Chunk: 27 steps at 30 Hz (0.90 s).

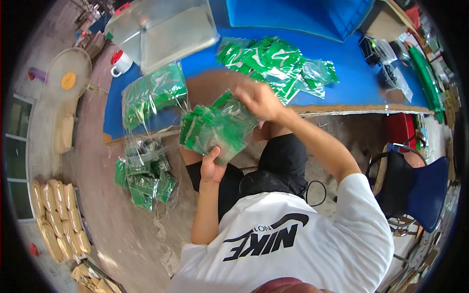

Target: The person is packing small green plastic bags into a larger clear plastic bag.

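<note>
Stack of green packets (pixel 215 128) in glossy clear sleeves, held at frame centre: my left hand (pixel 212 167) fingers clamped beneath, my right hand (pixel 259 101) fingers pinching top edge. Clear bag (pixel 151 95) of packets at 10 o'clock; loose pile (pixel 276 66) on blue surface (pixel 351 78) at 1.

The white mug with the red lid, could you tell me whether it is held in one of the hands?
No, the white mug stands alone on the blue table, away from both hands.
</note>
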Each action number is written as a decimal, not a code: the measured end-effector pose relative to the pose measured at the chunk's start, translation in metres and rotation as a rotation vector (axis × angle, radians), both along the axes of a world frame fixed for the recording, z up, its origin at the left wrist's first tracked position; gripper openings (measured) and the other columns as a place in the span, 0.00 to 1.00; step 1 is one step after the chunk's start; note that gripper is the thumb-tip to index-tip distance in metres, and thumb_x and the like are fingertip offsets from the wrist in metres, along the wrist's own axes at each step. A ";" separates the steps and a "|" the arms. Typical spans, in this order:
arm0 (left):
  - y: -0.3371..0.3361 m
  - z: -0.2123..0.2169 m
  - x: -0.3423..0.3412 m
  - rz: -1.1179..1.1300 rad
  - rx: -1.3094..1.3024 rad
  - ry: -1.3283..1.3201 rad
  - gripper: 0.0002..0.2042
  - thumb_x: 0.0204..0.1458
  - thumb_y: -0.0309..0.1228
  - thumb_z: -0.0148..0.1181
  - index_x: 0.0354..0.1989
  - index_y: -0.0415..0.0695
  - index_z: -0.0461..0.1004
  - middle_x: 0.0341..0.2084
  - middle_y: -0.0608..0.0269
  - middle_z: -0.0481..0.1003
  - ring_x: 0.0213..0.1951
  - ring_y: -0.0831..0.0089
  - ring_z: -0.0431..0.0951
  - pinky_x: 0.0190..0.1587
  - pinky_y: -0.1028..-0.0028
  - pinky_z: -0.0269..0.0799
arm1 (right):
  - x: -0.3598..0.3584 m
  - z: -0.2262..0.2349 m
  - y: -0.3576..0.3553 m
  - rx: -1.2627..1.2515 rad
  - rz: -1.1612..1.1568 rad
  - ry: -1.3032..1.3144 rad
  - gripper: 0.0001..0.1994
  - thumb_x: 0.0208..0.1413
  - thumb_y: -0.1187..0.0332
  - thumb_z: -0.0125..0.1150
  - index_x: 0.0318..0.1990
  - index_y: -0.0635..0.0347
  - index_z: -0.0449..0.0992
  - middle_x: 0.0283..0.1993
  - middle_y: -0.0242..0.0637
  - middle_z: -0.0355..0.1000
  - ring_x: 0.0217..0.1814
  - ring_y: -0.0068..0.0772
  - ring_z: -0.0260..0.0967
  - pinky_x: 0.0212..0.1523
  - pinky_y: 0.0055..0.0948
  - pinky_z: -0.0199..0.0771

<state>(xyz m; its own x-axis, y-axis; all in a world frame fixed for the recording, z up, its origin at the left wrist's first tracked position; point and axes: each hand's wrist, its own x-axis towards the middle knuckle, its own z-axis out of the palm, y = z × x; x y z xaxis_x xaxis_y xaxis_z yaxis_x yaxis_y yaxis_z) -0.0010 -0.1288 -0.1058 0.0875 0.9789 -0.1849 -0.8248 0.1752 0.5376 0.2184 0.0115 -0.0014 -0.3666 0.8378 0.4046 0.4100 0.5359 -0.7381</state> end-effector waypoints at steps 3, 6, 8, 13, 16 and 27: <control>-0.002 -0.004 0.003 -0.018 -0.121 -0.022 0.28 0.52 0.25 0.66 0.62 0.43 0.66 0.57 0.62 0.71 0.61 0.61 0.69 0.68 0.58 0.60 | 0.045 -0.028 0.071 0.337 -0.572 -0.424 0.33 0.60 0.44 0.55 0.57 0.69 0.70 0.60 0.59 0.66 0.64 0.61 0.61 0.62 0.55 0.61; -0.010 -0.012 0.004 -0.020 -0.065 -0.096 0.28 0.51 0.25 0.67 0.63 0.43 0.66 0.58 0.63 0.71 0.61 0.61 0.69 0.68 0.57 0.60 | 0.057 -0.039 0.051 0.256 -0.493 -0.799 0.44 0.56 0.32 0.50 0.61 0.69 0.67 0.66 0.63 0.58 0.71 0.67 0.51 0.66 0.65 0.51; -0.013 -0.014 0.006 -0.012 -0.072 -0.057 0.30 0.50 0.27 0.68 0.63 0.44 0.66 0.58 0.62 0.71 0.61 0.60 0.69 0.68 0.56 0.61 | 0.053 -0.040 0.014 0.392 -0.333 -0.730 0.46 0.52 0.30 0.54 0.61 0.68 0.66 0.63 0.60 0.62 0.69 0.61 0.55 0.68 0.61 0.50; -0.019 -0.026 -0.013 -0.107 -0.032 -0.100 0.29 0.47 0.28 0.69 0.60 0.43 0.69 0.55 0.61 0.73 0.59 0.61 0.71 0.64 0.56 0.64 | 0.037 -0.021 -0.044 0.277 -0.012 -0.507 0.24 0.52 0.56 0.67 0.49 0.63 0.70 0.55 0.48 0.69 0.60 0.50 0.65 0.60 0.42 0.64; -0.017 -0.022 -0.016 -0.125 0.000 -0.156 0.24 0.48 0.24 0.68 0.55 0.43 0.73 0.50 0.62 0.77 0.55 0.63 0.75 0.61 0.58 0.68 | 0.035 -0.018 -0.043 0.368 -0.028 -0.444 0.15 0.50 0.70 0.65 0.46 0.61 0.73 0.44 0.40 0.73 0.49 0.44 0.69 0.53 0.39 0.67; -0.014 -0.009 0.025 -0.103 -0.001 -0.484 0.25 0.54 0.35 0.65 0.60 0.45 0.71 0.61 0.57 0.70 0.63 0.56 0.69 0.68 0.48 0.60 | -0.023 -0.021 -0.109 -0.644 0.023 0.719 0.14 0.70 0.60 0.48 0.48 0.61 0.73 0.34 0.29 0.74 0.39 0.21 0.69 0.43 0.28 0.70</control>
<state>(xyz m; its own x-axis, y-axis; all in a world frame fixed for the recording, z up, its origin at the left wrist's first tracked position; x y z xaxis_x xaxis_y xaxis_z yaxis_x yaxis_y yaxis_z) 0.0242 -0.1425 -0.1145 0.2604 0.9603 -0.1002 -0.9580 0.2698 0.0967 0.1956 -0.0976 -0.0219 -0.2295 0.9733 0.0042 -0.2605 -0.0573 -0.9638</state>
